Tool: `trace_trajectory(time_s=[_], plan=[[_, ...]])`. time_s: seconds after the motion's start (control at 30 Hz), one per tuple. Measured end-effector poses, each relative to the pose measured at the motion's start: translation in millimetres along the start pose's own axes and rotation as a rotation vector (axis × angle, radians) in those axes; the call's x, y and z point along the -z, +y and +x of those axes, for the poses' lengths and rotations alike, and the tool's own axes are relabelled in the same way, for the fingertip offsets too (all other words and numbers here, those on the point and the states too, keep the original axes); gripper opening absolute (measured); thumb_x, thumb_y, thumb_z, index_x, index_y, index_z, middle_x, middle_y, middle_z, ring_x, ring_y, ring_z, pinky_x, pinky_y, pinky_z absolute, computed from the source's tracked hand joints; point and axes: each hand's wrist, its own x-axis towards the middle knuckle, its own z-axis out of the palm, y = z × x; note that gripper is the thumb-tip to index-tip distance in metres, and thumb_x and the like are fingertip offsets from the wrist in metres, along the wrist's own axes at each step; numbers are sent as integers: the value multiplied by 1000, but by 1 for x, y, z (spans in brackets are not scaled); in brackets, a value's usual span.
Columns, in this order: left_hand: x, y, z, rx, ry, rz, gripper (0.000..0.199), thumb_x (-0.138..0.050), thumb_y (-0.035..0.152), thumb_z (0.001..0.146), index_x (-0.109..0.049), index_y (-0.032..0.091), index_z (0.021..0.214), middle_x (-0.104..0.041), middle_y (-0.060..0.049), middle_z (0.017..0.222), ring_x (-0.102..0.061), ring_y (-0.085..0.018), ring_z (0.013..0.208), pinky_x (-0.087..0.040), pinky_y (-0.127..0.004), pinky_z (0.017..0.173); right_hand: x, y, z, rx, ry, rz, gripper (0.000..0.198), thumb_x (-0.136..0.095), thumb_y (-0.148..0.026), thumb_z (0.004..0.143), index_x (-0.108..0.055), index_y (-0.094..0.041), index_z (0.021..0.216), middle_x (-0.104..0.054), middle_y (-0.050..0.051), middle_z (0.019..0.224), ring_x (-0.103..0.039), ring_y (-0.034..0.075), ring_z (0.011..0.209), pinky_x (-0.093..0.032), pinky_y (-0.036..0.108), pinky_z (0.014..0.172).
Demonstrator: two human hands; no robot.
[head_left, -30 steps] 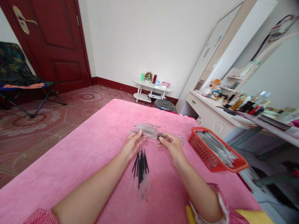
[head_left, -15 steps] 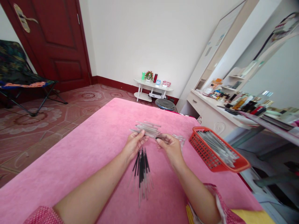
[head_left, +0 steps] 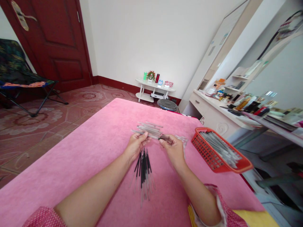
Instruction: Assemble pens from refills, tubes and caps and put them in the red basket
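Between my left hand (head_left: 139, 142) and my right hand (head_left: 171, 145), a thin clear pen-like tube is held level above the pink cloth. My left thumb and fingers pinch its left part. At its dark right end, my right fingertips are closed. Just beyond lies a pile of clear, greyish pen-like tubes (head_left: 150, 127), partly hidden by the hands. Nearer to me, several black pen refills (head_left: 142, 168) with clear ends lie fanned out. Small clear pieces (head_left: 182, 140) lie to the right, partly behind my right hand.
A red plastic basket (head_left: 205, 154) at the table's right holds many similar clear tubes (head_left: 221, 148). The pink cloth (head_left: 101, 138) covers the table. Yellow cloth (head_left: 253, 217) lies at the near right. Beyond are a dressing table (head_left: 213, 110), a small white stand (head_left: 142, 91) and a folding chair (head_left: 21, 75).
Both hands stay almost in place around the tube, with only a slight shift at the right fingers. The whole view has tilted very slightly. The piles look the same.
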Motion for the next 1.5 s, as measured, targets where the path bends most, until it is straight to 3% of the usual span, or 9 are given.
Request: trace_trajectory(time_s=[0.27, 0.47, 0.63, 0.73, 0.93, 1.1, 1.3, 1.5], plan=[[-1, -1, -2, -28, -55, 40, 27, -79, 23, 59, -67, 10, 79, -70, -4, 78, -64, -9, 64, -53, -18, 65, 2, 5, -1, -73, -8, 10, 17, -64, -31, 70, -63, -15, 74, -64, 2, 64, -56, 13, 53, -44, 23, 49], [0, -1, -3, -49, -92, 60, 27, -79, 23, 60, -67, 10, 81, -70, -5, 79, -63, -9, 63, -52, -19, 65, 5, 8, -2, -49, -109, -70, 37, -48, -44, 83, -57, -14, 63, -56, 1, 53, -49, 10, 43, -38, 21, 42], [-2, 1, -3, -52, -58, 47, 27, -79, 24, 59, -67, 10, 80, -70, -5, 77, -63, -10, 64, -51, -20, 66, 3, 6, -2, -46, -91, -2, 23, -64, -35, 71, -57, -16, 82, -61, 2, 71, -53, 11, 53, -43, 21, 45], [-2, 1, -4, -48, -58, 58, 27, -79, 23, 59, -67, 10, 79, -70, -5, 78, -63, -9, 63, -51, -20, 67, 4, 6, -2, -7, -107, -45, 20, -62, -35, 74, -57, -17, 70, -57, 0, 62, -52, 11, 52, -42, 21, 47], [-2, -1, -4, -49, -70, 65, 25, -79, 24, 60, -68, 10, 78, -70, -5, 78, -62, -9, 62, -50, -19, 66, 6, 11, -4, -61, -204, -82, 43, -45, -48, 84, -56, -15, 59, -54, 1, 51, -48, 10, 42, -38, 21, 42], [-2, 0, -4, -34, -35, 50, 26, -79, 24, 58, -68, 9, 77, -70, -5, 76, -62, -9, 62, -50, -20, 66, 4, 12, -4, -1, -155, -14, 23, -62, -40, 75, -57, -17, 75, -57, -1, 65, -51, 10, 50, -41, 20, 44], [-3, 0, -5, -32, -61, 62, 26, -79, 22, 59, -67, 9, 78, -70, -5, 78, -63, -9, 63, -51, -19, 65, 4, 12, -4, -63, -226, -64, 44, -44, -48, 85, -53, -16, 58, -54, 0, 49, -48, 10, 40, -38, 22, 41], [-2, 1, -4, -33, -35, 73, 26, -79, 23, 59, -67, 9, 77, -69, -5, 72, -62, -9, 60, -50, -19, 64, 3, 9, -5, -29, -149, 15, 24, -62, -40, 74, -55, -18, 73, -57, -3, 60, -50, 9, 46, -41, 20, 43]])
